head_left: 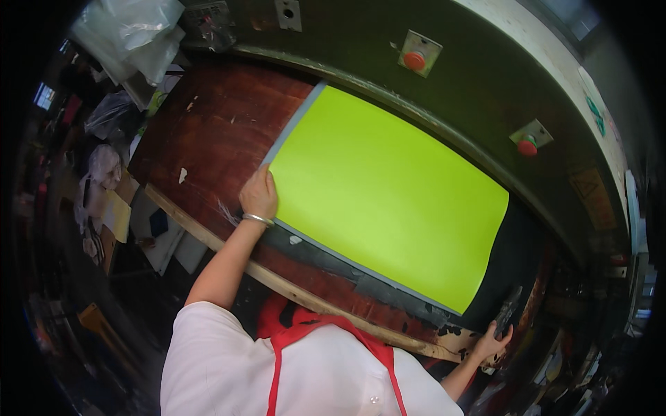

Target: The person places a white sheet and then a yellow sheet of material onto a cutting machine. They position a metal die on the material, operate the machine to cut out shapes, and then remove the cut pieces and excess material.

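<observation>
A large bright yellow-green sheet [388,201] lies on a slightly bigger grey sheet or board [295,125], whose edge shows along the left and near sides. At the near left corner my left hand [260,195] is closed on the edge of the yellow-green sheet, thumb on its side, fingers partly hidden. Off the sheet's near right corner, my right hand [491,343] is closed round a dark, long, narrow tool [510,308] pointing away from me. Its exact kind is too blurred to tell.
The reddish-brown worktop [215,118] has a wooden front edge [305,295]. Behind it runs a dark green machine beam [347,41] with a red push button [415,60] and another red button [527,145]. Clear plastic bags [135,35] hang at the far left.
</observation>
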### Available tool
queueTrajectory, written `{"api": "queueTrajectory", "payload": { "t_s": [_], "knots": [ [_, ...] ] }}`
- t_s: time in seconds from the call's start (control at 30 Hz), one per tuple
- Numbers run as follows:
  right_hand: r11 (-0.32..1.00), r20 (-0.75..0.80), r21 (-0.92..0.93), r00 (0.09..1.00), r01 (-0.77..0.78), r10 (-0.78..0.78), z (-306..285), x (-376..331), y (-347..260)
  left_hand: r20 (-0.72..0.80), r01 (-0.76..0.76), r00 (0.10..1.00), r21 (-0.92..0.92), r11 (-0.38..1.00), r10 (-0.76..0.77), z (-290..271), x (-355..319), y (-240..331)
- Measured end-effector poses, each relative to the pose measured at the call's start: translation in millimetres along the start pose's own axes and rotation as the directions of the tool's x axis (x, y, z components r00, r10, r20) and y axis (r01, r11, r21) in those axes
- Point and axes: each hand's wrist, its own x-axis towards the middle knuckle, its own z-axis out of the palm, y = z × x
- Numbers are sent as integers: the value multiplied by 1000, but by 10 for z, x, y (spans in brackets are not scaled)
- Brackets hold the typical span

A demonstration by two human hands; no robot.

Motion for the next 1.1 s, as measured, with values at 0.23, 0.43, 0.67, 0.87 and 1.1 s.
{"api": "queueTrajectory", "payload": {
  "t_s": [0.23,0.43,0.67,0.87,1.1],
  "knots": [
    [800,414,600,846,24,-336,1172,-1522,-1297,-6,-66,998,-62,996,66,-36,33,-13],
    [848,785,474,551,-237,-284,2454,-2591,-2188,26,-102,994,-174,979,108,-92,111,-25],
    [679,549,200,493,706,-675,3183,-3251,-2298,123,-31,990,-294,955,70,-77,225,6],
    [639,502,114,511,761,-698,3468,-3361,-2370,127,-33,989,-319,947,77,7,454,113],
    [750,557,318,527,580,-643,3582,-2596,-2502,100,-73,989,-309,948,109,376,877,297]
  ]
}}
